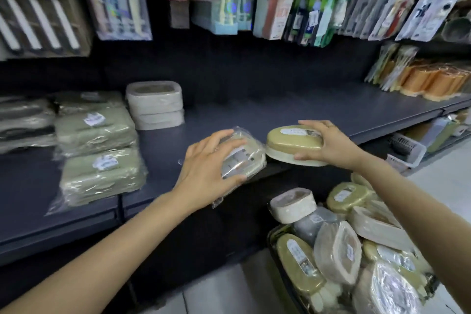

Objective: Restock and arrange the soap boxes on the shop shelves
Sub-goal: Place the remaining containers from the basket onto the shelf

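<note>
A dark shelf [293, 109] is running across the whole view, its left end and its right end both cut off by the frame. Above it, hanging packets [318, 0] are crowding the top edge, too blurred for any print to be read. At the far right of the shelf, orange wrapped goods [433, 81] are standing, partly cut off.

On the left of the shelf, green wrapped soap boxes [99, 153] are lying in stacks, with white labels whose text is not legible. Behind them two pale rectangular boxes [155, 104] are sitting one on the other. Further left, grey wrapped packs [23, 122] are smearing into blur at the frame edge.

At lower right, a dark crate [274, 245] is holding a heap of oval soap boxes [339, 250]; most of the crate is hidden beneath them and its far side is running out of frame.

At the shelf's front edge, the left hand [206, 168] is gripping a plastic-wrapped box [242, 158], fingers spread and curled over its top, the palm hiding much of it. Just beside it, touching or nearly so, the right hand [328, 145] is holding an oval green soap box [293, 140], fingers over the top and thumb under the pale base, which is overhanging the shelf edge.
</note>
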